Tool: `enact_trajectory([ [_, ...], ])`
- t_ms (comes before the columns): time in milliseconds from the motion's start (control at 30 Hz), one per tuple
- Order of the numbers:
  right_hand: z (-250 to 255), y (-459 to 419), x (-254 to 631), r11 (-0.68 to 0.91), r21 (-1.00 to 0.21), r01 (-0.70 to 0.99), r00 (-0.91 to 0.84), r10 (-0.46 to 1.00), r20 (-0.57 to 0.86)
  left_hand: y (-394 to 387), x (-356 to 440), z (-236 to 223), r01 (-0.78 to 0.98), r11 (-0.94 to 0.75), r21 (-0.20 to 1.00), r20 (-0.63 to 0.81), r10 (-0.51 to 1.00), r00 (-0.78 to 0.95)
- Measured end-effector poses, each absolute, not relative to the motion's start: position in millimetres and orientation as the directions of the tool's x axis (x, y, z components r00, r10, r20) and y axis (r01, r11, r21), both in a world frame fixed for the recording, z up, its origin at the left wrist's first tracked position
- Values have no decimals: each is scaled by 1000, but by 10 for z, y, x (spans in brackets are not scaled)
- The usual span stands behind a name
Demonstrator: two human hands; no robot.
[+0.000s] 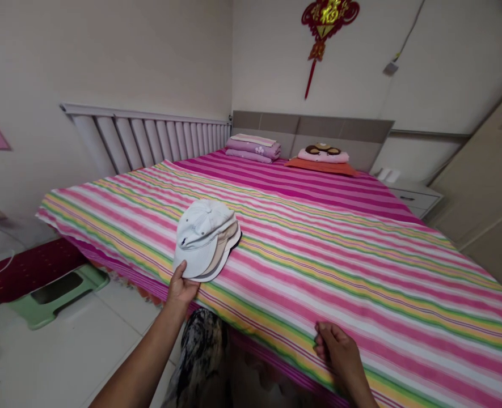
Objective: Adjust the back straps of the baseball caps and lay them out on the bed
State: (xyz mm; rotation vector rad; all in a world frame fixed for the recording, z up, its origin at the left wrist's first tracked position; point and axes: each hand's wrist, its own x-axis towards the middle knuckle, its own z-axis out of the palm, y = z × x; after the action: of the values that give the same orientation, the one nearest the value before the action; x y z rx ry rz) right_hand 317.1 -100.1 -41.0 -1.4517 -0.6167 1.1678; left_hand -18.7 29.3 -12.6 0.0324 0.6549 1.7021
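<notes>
A stack of baseball caps (205, 238), a white one on top and beige ones beneath, lies on the striped bedspread (340, 255) near the bed's near-left edge. My left hand (181, 288) grips the brims of the stack, thumb on top of the white brim. At the near edge of the bed, further right, my right hand (338, 352) rests on the bedspread with its fingers curled under. Whether it pinches the cloth cannot be made out.
Folded pink bedding (254, 147) and an orange pillow with a plush cushion (322, 158) lie at the headboard. A white nightstand (412, 195) stands to the right, beside a wardrobe (489, 192). A green stool with a dark red cushion (42, 277) sits on the floor at left.
</notes>
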Motion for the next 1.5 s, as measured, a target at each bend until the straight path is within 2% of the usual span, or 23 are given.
enact_trajectory([
  [567,-403,-1005,3164,-250,-944,-214,378,870,-316,253,-179,-161,-903,-71,424,-271,941,-202],
  [800,-417,-1004,3163,-250,-948,-198,391,866,-310,204,-54,-160,-907,10,421,-248,963,-105],
  [967,-424,-1008,3165,-231,-948,-218,387,872,-301,125,120,-180,-903,92,419,-301,953,-43],
  [1500,-464,-983,3158,-189,-958,-214,400,878,-263,198,62,-164,-895,54,442,-331,937,-107],
])
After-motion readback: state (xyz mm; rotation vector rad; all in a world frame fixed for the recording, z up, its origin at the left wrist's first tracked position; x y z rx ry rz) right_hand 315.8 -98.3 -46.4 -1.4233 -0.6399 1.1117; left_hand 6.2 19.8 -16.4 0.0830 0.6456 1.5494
